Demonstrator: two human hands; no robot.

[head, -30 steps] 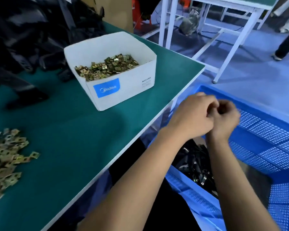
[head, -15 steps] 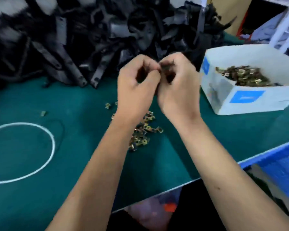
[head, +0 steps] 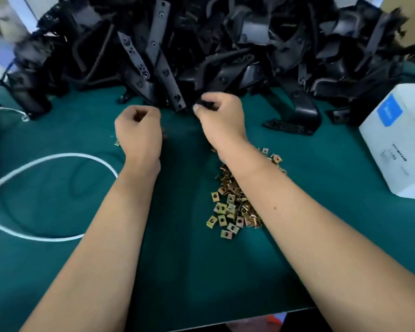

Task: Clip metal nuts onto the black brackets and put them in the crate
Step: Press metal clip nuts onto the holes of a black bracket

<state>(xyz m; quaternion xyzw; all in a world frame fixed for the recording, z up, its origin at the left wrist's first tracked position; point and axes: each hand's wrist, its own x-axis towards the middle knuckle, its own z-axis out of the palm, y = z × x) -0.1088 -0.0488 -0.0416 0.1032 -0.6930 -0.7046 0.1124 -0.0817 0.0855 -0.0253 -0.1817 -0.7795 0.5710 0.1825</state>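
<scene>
A big heap of black brackets point(head: 225, 44) fills the back of the green table point(head: 189, 271). My right hand point(head: 222, 118) reaches the heap's front edge, thumb and fingers pinching a black bracket point(head: 207, 104) there. My left hand point(head: 138, 133) hovers over the table to its left, curled into a fist; nothing shows inside it. A loose pile of brass metal nuts point(head: 235, 207) lies on the table, partly under my right forearm. One stray nut point(head: 116, 143) lies beside my left hand. The crate is out of view.
A white cardboard box point(head: 393, 144) with a blue label stands at the right edge. A white cable point(head: 46, 161) loops across the left side of the table. The table's front edge runs along the bottom of the view.
The view swung from the blue crate back to the table. My hands, joined a moment ago, have separated; the right one reached forward to the bracket heap, the left dropped toward the table.
</scene>
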